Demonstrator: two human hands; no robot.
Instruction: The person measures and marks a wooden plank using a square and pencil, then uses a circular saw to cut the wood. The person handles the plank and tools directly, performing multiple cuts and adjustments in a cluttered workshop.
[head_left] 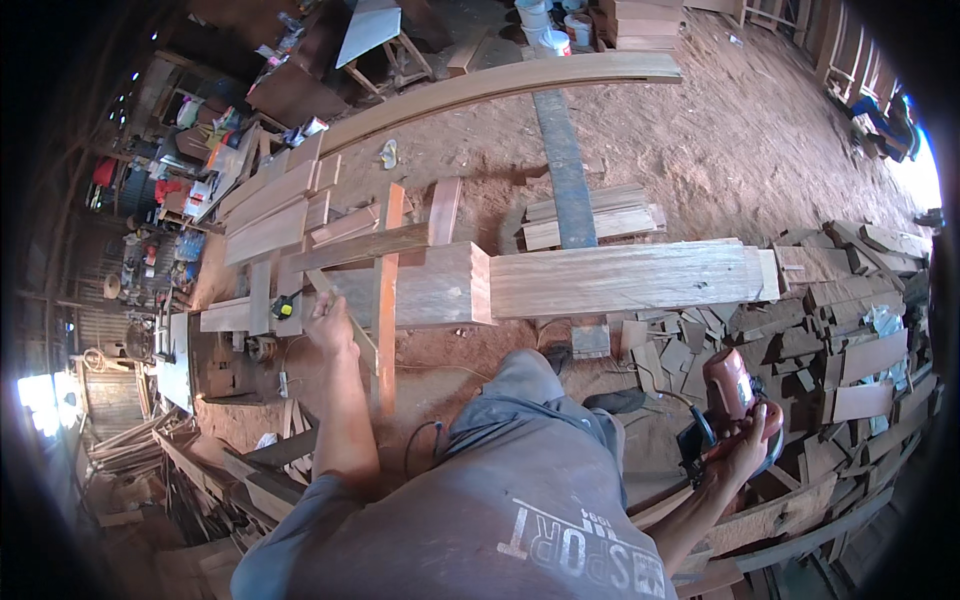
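My left hand (330,325) is closed round a short thin wooden strip (362,340), which lies at a slant against an upright-looking orange-brown board (385,320). That board crosses over a thick wooden beam (440,285). Off to the right, away from the wood, my right hand (742,450) grips a red corded power tool (730,385) with a rounded motor housing and dark metal parts; its exact kind is hard to tell. A yellow and black tape measure (285,307) rests on boards just left of my left hand.
A long pale plank (620,278) runs right from the beam, over a dark cross support (565,170). Heaped offcuts (860,350) cover the ground at right. Another long plank (500,85) spans the far side. A person (890,130) sits at far right. Buckets (553,42) stand behind.
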